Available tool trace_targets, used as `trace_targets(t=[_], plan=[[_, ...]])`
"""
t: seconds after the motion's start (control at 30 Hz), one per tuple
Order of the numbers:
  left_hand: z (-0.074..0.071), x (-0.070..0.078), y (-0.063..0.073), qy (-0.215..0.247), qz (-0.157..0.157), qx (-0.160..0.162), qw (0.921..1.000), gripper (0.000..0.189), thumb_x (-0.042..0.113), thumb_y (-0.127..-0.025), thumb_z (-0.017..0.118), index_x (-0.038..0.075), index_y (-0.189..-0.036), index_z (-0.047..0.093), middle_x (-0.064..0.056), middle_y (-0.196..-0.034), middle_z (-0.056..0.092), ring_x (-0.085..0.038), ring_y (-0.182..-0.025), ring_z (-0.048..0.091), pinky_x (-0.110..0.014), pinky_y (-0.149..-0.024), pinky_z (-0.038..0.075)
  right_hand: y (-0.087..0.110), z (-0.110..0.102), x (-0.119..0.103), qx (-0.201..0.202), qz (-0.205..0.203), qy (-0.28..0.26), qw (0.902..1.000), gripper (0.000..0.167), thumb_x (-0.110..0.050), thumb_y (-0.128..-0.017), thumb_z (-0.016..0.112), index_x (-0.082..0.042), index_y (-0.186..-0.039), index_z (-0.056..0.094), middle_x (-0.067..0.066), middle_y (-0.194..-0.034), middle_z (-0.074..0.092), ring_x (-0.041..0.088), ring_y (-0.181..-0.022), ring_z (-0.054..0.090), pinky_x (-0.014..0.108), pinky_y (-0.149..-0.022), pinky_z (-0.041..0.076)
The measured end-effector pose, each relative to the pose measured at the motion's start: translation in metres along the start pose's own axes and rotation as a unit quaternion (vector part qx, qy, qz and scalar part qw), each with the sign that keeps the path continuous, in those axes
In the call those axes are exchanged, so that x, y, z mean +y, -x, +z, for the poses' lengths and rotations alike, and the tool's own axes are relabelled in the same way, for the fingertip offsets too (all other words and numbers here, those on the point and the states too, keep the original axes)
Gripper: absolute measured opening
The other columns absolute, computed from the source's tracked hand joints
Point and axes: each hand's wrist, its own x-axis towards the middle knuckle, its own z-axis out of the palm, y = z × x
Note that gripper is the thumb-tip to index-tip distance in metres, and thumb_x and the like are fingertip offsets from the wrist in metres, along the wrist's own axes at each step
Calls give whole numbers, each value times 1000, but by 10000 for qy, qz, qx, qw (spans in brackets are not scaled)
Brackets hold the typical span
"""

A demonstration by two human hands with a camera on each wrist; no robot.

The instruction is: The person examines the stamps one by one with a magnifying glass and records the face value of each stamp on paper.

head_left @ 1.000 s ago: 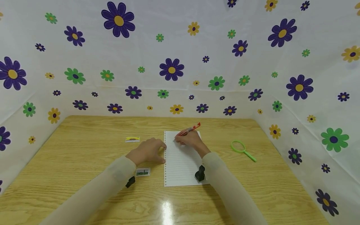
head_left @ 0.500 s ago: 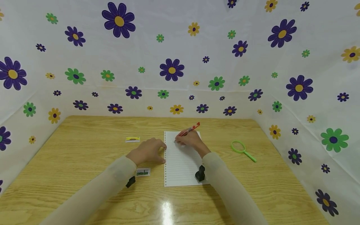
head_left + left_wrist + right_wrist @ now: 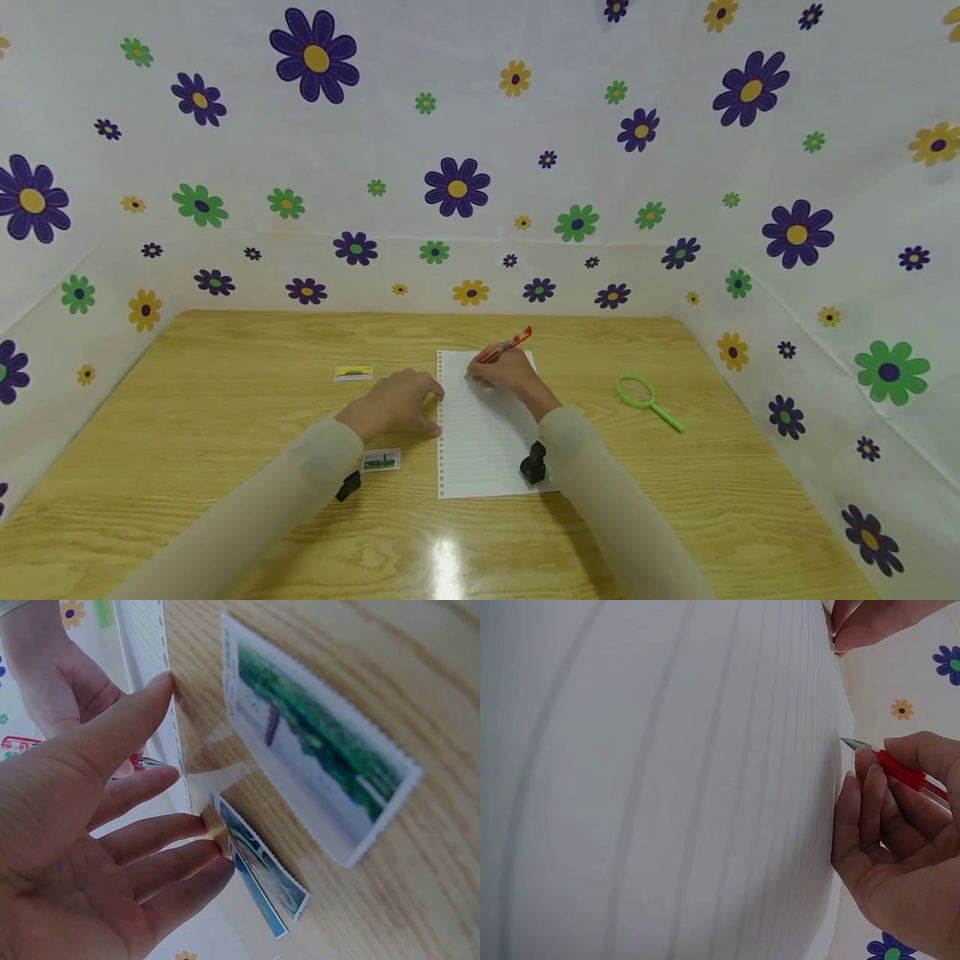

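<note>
A sheet of lined paper [image 3: 480, 454] with punched holes along its left edge lies on the table. My right hand [image 3: 508, 371] rests on its upper part and pinches a red pen [image 3: 517, 339]; in the right wrist view the pen's metal tip [image 3: 855, 743] is at the paper. My left hand [image 3: 397, 404] lies by the holed edge, thumb and forefinger spread and touching it. Below that hand is a stamp [image 3: 382, 460] with a green landscape. The left wrist view shows two overlapping stamps [image 3: 266, 866] at the fingertips, hidden from the head view.
Beyond my left hand lies a yellow stamp [image 3: 353, 373]. A green magnifying glass [image 3: 658, 408] lies to the right of the paper. Flower-printed white cloth [image 3: 405, 167] encloses the table [image 3: 247, 375] at the back and sides.
The pen and right hand have shifted only very slightly on the upper part of the paper. My left hand stays where it was.
</note>
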Motion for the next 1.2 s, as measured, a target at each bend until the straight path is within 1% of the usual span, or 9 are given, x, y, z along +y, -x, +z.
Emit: trace_targets(t=[0.17, 0.3, 0.43, 0.57, 0.67, 0.8, 0.93, 1.03, 1.2], plan=[[2, -1, 1, -4, 42, 39, 10000, 57, 35, -82, 88, 11, -131, 70, -9, -137, 67, -32, -127, 60, -54, -106, 50, 1, 0, 2, -20, 6, 6, 10000, 19, -23, -91, 77, -8, -103, 78, 5, -85, 77, 9, -68, 64, 20, -60, 49], [1, -2, 1, 18, 60, 53, 10000, 56, 35, -83, 87, 11, -131, 70, -10, -137, 67, -32, -127, 59, -55, -106, 50, -1, -1, 4, -99, 13, -190, 9998, 20, -24, -93, 76, -8, -105, 78, 6, -87, 77, 9, -70, 66, 19, -63, 52], [1, -3, 1, 36, 79, 61, 9999, 56, 36, -83, 87, 11, -131, 70, -10, -138, 67, -33, -129, 59, -54, -108, 50, -3, -4, 5, -162, 14, -436, 9989, 18, -22, -94, 75, -8, -105, 76, 4, -85, 75, 9, -69, 64, 20, -64, 53], [1, -3, 0, 63, 61, 48, 10000, 57, 36, -84, 86, 11, -132, 69, -10, -139, 66, -32, -129, 58, -54, -109, 49, 0, -9, 2, -275, -17, -419, 9987, 16, -22, -95, 74, -10, -106, 74, 1, -82, 70, 10, -69, 62, 20, -65, 52], [1, -4, 0, 73, 60, 28, 10000, 57, 36, -83, 87, 11, -132, 69, -10, -138, 66, -32, -128, 59, -54, -108, 49, 4, -14, 0, -393, -145, -298, 9987, 16, -22, -96, 73, -11, -108, 74, 5, -86, 71, 12, -72, 61, 22, -68, 53], [2, -4, 0, 81, 55, 15, 10000, 57, 36, -83, 87, 11, -131, 70, -10, -138, 66, -32, -127, 59, -54, -107, 50, 10, -21, -2, -526, -390, -20, 9979, 19, -23, -98, 71, -11, -112, 74, 11, -103, 74, 13, -78, 62, 23, -74, 57], [2, -3, 0, 90, 29, 13, 10000, 58, 37, -83, 87, 11, -131, 70, -10, -138, 66, -32, -128, 59, -54, -107, 50, 14, -29, -2, -697, -653, 16, 9954, 24, -18, -99, 68, -5, -118, 72, 16, -114, 73, 18, -84, 67, 27, -79, 61], [2, -2, 0, 86, 26, 22, 10000, 58, 37, -83, 87, 11, -132, 70, -9, -139, 66, -32, -128, 59, -54, -106, 50, 16, -36, -1, -728, -911, -27, 9932, 26, -14, -99, 66, 1, -120, 69, 21, -115, 73, 25, -86, 69, 28, -78, 61], [2, -2, 1, 52, 61, 65, 9999, 58, 36, -83, 87, 11, -132, 70, -10, -139, 67, -33, -127, 60, -55, -105, 51, 18, -43, 3, -541, -1332, 73, 9896, 19, -12, -99, 64, 3, -111, 67, 27, -109, 72, 29, -83, 68, 24, -71, 58]])
